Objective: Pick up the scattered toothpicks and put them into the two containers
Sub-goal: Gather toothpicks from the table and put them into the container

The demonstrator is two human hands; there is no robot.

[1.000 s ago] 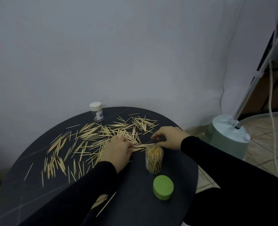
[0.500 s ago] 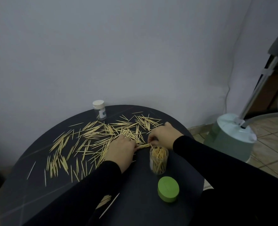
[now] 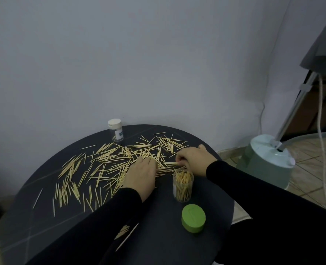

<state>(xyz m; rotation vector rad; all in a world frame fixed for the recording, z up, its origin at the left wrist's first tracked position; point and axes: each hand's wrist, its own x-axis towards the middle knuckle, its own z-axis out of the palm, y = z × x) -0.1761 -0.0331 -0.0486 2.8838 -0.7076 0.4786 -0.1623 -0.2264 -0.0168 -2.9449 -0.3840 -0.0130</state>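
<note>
Several pale wooden toothpicks (image 3: 108, 161) lie scattered over the round black table (image 3: 158, 243). A clear open container (image 3: 183, 185) stands near the right side, partly filled with toothpicks. Its green lid (image 3: 193, 218) lies in front of it. A second clear container with a white cap (image 3: 116, 130) stands at the table's back edge. My left hand (image 3: 142, 175) rests palm down on the pile, fingers spread. My right hand (image 3: 193, 159) is just behind the open container, its fingers pinched on a small bunch of toothpicks.
A white wall runs behind the table. To the right, on the tiled floor, stands a pale green appliance base (image 3: 267, 161) with a metal pole and a white hose. A few toothpicks (image 3: 123, 231) lie near my left sleeve at the front.
The camera view has shifted slightly. My right hand has closed on a bunch of toothpicks beside the open container. My left hand stays on the pile.
</note>
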